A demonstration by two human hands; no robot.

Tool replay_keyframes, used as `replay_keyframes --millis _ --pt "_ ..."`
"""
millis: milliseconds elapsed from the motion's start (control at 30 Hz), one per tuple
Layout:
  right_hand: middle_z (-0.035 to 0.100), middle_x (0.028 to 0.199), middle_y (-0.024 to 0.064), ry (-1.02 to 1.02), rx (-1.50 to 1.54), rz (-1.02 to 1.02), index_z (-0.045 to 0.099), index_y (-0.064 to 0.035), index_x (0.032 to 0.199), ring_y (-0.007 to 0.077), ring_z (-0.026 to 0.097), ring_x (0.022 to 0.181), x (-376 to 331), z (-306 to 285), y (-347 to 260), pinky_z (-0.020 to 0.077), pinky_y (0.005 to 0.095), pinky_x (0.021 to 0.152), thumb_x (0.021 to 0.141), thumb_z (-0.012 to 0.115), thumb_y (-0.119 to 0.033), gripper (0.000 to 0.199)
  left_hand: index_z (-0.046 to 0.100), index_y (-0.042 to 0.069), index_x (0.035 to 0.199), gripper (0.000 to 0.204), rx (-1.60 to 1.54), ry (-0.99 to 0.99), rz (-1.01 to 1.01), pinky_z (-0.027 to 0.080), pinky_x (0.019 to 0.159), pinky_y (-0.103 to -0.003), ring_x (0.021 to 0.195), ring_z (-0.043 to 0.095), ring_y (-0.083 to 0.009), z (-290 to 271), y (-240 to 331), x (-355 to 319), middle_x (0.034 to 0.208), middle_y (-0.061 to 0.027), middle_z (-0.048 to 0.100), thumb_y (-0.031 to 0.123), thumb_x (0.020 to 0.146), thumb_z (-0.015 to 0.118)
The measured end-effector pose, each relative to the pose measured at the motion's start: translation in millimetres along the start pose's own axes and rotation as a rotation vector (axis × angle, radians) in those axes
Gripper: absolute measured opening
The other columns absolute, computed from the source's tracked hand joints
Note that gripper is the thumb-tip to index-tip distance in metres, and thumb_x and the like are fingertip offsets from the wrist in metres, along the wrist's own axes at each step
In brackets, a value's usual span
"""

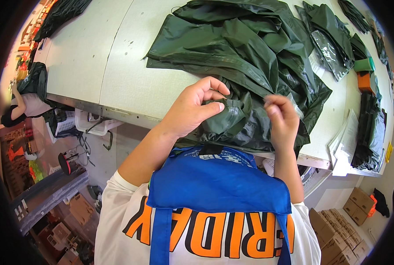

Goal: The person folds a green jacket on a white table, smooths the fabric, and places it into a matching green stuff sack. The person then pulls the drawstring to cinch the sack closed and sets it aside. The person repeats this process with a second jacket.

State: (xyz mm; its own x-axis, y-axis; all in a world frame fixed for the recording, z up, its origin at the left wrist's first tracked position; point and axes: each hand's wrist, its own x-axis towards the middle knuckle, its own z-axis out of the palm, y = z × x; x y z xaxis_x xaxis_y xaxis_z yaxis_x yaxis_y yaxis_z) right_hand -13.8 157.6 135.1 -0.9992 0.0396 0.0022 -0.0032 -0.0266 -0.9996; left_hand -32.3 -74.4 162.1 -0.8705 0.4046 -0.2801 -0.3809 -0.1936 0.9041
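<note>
A dark green garment [214, 44] lies rumpled on the pale table [78, 66], its near folds by the table's front edge. The left hand [201, 105] is half curled, thumb against a fold; whether it grips the cloth, I cannot tell. The right hand [281, 117] is closed narrowly beside the garment, fingertips blurred, any hold unclear. Beyond, to the right, are a clear plastic bag [330, 55], a green roll [363, 65] and white papers [345, 141].

Garment workshop: long pale worktable [80, 57], green garments [219, 42] upper centre, stacked cartons [338, 234] lower right, co-worker [33, 105] far left.
</note>
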Motion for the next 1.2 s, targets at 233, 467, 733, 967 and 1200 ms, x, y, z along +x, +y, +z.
replay_keyframes --millis 233,467,733,967,1200 --pt "0.061 0.08 0.0081 -0.202 -0.428 -0.114 0.066 -0.0002 0.092 0.0156 0.06 0.07 -5 15 -27 0.0484 0.0255 0.062 0.074 0.075 -0.007 0.021 0.051 0.004 0.107 0.027 0.008 0.012 -0.026 0.044 0.077 -0.019 0.087 0.056 -0.0055 2 1 -1 0.097 -0.0046 0.061 -0.004 0.082 0.057" --pt "0.062 0.079 0.0066 -0.215 -0.404 -0.159 0.066 0.0002 0.092 0.0139 0.06 0.07 0 21 -27 0.0487 0.0246 0.063 0.075 0.074 -0.006 0.021 0.049 0.004 0.108 0.028 -0.032 -0.006 -0.059 0.044 0.077 -0.019 0.085 0.056 -0.0056 3 2 -1 0.095 -0.0054 0.063 -0.005 0.082 0.056" --pt "0.062 0.082 0.0043 -0.178 -0.229 -0.055 0.067 -0.0015 0.094 0.011 0.059 0.072 -1 17 -14 0.0466 0.0231 0.063 0.073 0.077 -0.009 0.025 0.049 0.004 0.107 0.026 -0.047 0.001 -0.051 0.044 0.076 -0.02 0.083 0.057 -0.0061 3 1 -2 0.095 -0.0063 0.064 -0.004 0.083 0.054" --pt "0.064 0.082 0.0074 -0.21 -0.432 -0.187 0.067 -0.0019 0.093 0.0154 0.06 0.072 2 11 -19 0.047 0.0249 0.061 0.07 0.078 -0.009 0.026 0.049 0.004 0.106 0.025 -0.047 -0.008 -0.065 0.043 0.075 -0.019 0.083 0.057 -0.0056 3 2 -3 0.096 -0.0062 0.064 -0.004 0.084 0.054" --pt "0.062 0.081 0.0025 -0.113 0.0 0.01 0.065 -0.0011 0.087 0.0079 0.055 0.07 -2 20 -9 0.0423 0.0193 0.063 0.074 0.075 -0.006 0.018 0.049 0.005 0.106 0.025 -0.017 -0.014 -0.06 0.044 0.077 -0.019 0.085 0.057 -0.006 4 3 -3 0.095 -0.0057 0.063 -0.004 0.084 0.054"
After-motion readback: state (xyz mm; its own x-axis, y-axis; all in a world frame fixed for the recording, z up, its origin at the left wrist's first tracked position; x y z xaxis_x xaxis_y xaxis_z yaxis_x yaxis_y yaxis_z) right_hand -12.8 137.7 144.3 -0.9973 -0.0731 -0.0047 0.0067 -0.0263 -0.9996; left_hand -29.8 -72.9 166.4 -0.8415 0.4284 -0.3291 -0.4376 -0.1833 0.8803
